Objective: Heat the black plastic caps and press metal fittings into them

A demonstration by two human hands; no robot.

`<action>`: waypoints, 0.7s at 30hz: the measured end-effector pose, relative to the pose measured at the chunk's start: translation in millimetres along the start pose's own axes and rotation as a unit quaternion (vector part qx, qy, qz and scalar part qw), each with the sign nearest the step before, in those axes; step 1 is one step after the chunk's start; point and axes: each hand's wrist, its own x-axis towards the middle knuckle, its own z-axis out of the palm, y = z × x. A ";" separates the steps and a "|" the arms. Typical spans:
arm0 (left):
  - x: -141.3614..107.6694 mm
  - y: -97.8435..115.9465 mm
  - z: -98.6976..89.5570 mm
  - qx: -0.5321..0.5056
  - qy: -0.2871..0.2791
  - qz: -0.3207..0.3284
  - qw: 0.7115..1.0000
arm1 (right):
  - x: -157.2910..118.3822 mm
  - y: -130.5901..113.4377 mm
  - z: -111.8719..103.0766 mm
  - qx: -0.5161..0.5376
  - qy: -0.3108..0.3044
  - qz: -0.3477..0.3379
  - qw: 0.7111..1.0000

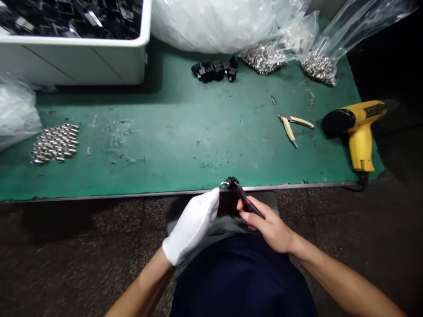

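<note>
My left hand [194, 222], in a white glove, is closed in a pinch on a thin, curved metal piece [223, 183] at the bench's front edge. The metal piece runs to a small black plastic part [232, 181]. My bare right hand [269, 222] wraps around a black hand tool with red marks [247, 200], perhaps pliers. Its tip meets the black part; the jaws are too small to make out. Both hands are low in the head view, just over the edge of the green bench top [172, 145].
Black parts fill a pale bin [76, 61] at back left; several more [214, 71] lie on the bench. Metal pins [54, 143] sit in rows at left. Bags of metal pieces [264, 59] stand behind. Cream-handled nippers [288, 127] and a yellow heat gun [361, 141] lie right.
</note>
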 end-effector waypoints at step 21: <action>10.1 -21.1 24.4 -0.259 -0.024 -0.193 0.946 | 5.2 12.1 28.3 0.253 0.055 0.057 0.964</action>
